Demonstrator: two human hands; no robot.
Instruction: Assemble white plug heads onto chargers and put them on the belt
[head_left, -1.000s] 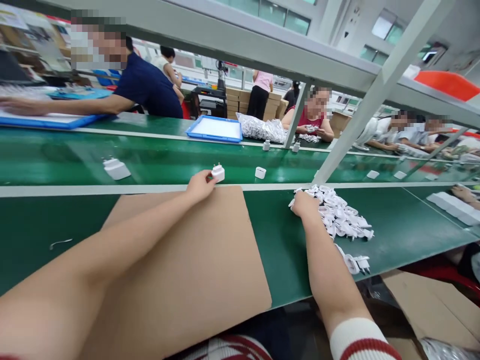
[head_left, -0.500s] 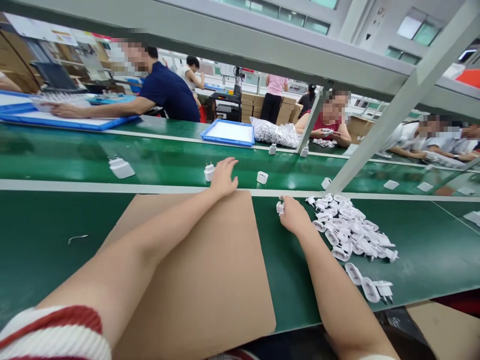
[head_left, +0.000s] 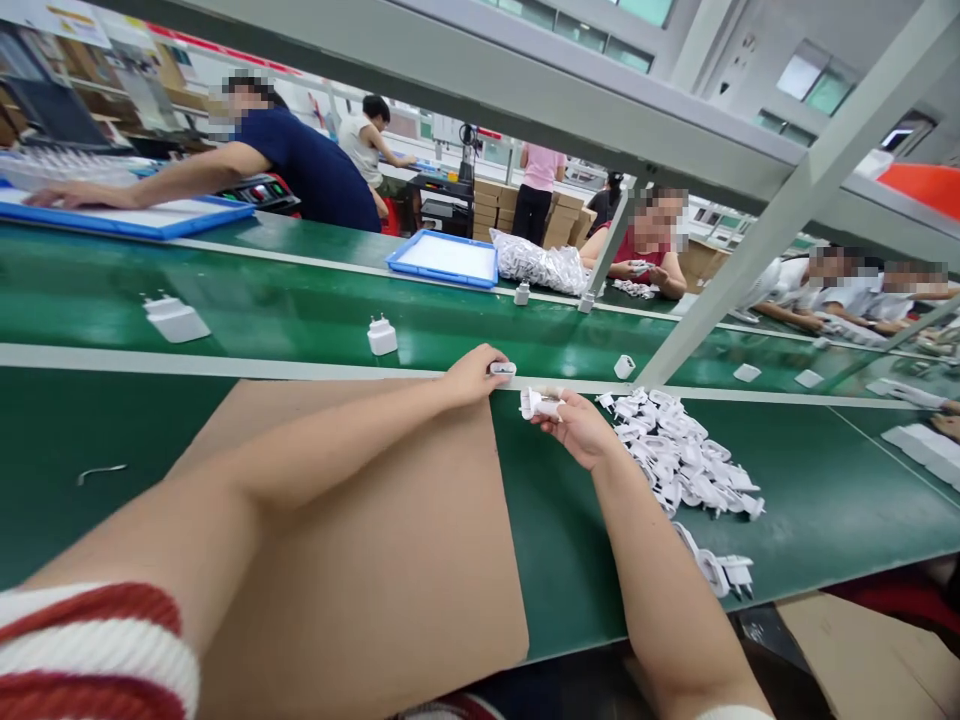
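Each grip is closed on a small white part: the left hand (head_left: 471, 375) pinches a white charger body (head_left: 502, 369) at the far edge of the cardboard sheet (head_left: 375, 560), and the right hand (head_left: 577, 430) clamps a white plug piece (head_left: 538, 403) between thumb and fingertips, just at 3 o'clock of the left; the two parts sit near each other but apart, above the green desk (head_left: 570, 560). By the look of it the step in hand is bringing the two halves together; a next move would call for turning the plug piece to face the body and lining the two up squarely before pressing. A pile of plug pieces (head_left: 682, 460) lies at 3 o'clock of the right hand, with a few strays at 5 o'clock near the desk edge; at 11 o'clock of the left hand a finished-looking charger (head_left: 382, 336) stands on the conveyor belt (head_left: 300, 320), and another (head_left: 176, 320) lies further out at 10 o'clock; across the belt, other people work beside a blue tray (head_left: 444, 260). The left fingers hide most of the charger body; which way the plug piece's prongs point is hard to make out; both arms are cut off at the bottom edge.
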